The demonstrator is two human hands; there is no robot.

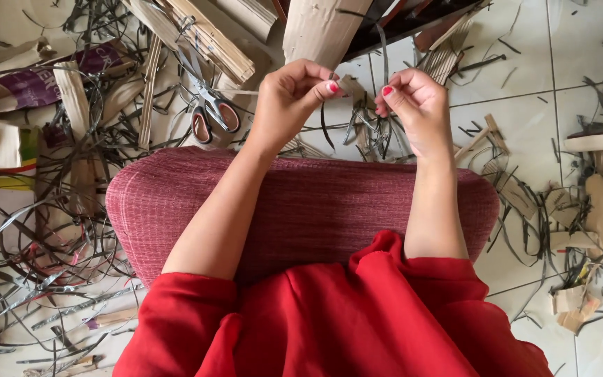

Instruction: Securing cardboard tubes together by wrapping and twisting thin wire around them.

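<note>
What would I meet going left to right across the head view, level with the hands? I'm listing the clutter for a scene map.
Purple-printed cardboard piece → scissors → left hand → small cardboard strip pinched between both hands → right hand → cardboard scraps on the tiled floor.

Small tan cardboard piece [349, 85], pinched at one end by the left hand [291, 94] and just beside the fingertips of the right hand [413, 101]; a thin dark strip [324, 129] hangs curved below it, above the littered tile floor.

Scissors [212, 112] on floor left of hands, cushion [301, 209] beneath forearms, cardboard scraps [594, 209] right
</note>
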